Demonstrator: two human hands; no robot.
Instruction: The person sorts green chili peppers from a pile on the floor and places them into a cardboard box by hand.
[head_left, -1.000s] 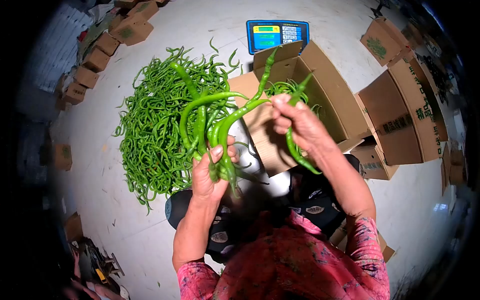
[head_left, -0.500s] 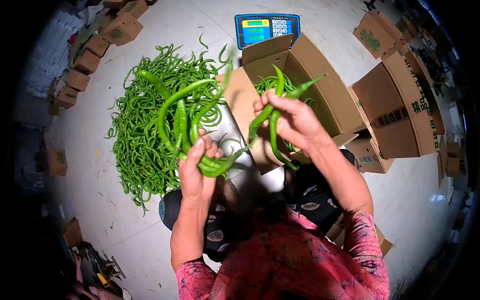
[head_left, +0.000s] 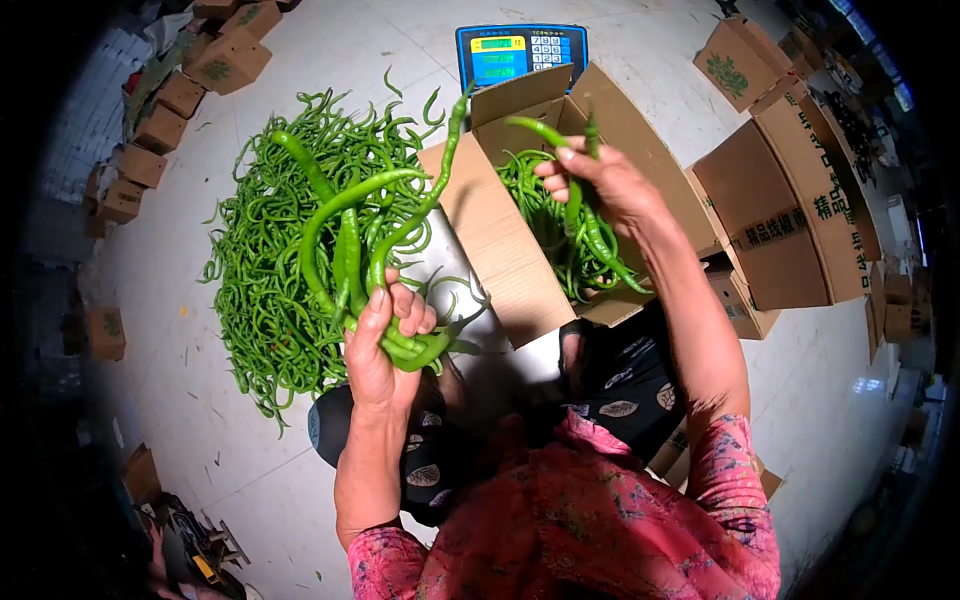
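Observation:
My left hand (head_left: 385,335) is closed around a bunch of several long green peppers (head_left: 347,250), their ends sticking up and curving above the fist. Over the open cardboard box (head_left: 495,240), my right hand (head_left: 600,180) grips a couple of green peppers (head_left: 597,235) between thumb and fingers. More green peppers (head_left: 525,180) lie inside that box, below the right hand. A large heap of green peppers (head_left: 270,270) spreads on the floor, left of the box and partly behind my left hand.
A blue scale display (head_left: 520,52) stands behind the box. Open printed cartons (head_left: 780,215) are at the right, with another carton (head_left: 745,65) farther back. Small boxes (head_left: 160,130) line the upper left. Dark equipment (head_left: 195,540) lies at the lower left.
My right hand has drawn away from the left and moved over the box; it held one pepper at first and now holds more. The left hand keeps a smaller bunch.

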